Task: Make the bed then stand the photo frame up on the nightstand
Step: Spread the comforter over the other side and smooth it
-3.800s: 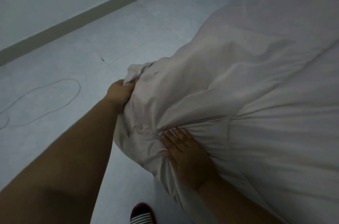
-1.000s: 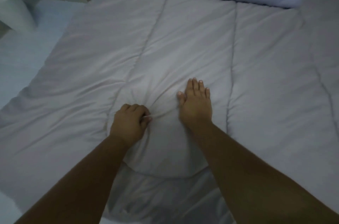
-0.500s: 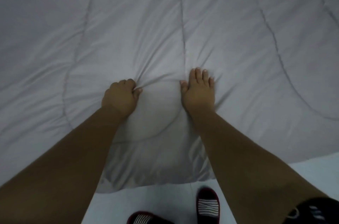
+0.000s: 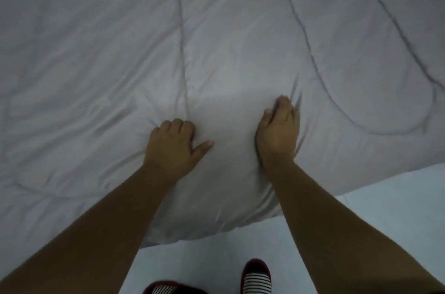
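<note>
Two red slippers with striped uppers are seen at the bottom edge, the left slipper (image 4: pixel 168 290) partly cut off by the frame and the right slipper (image 4: pixel 256 277) shown more fully, both on a pale floor (image 4: pixel 385 209). Two bare forearms are stretched forward above them, and stretches of the floor and of the bedding's near edge are hidden by them. One grey quilted comforter (image 4: pixel 228 40) is spread over the bed, its near edge lying just beyond the slippers. The left hand (image 4: pixel 172 146) is set on it with fingers curled into the cloth and thumb stretched out; whether a fold is held cannot be told. The right hand (image 4: pixel 278 134) is pressed on the cloth close by, fingers straight and together. Creases are gathered around both. Farther off, three stitched seams (image 4: pixel 182 40) are counted.
</note>
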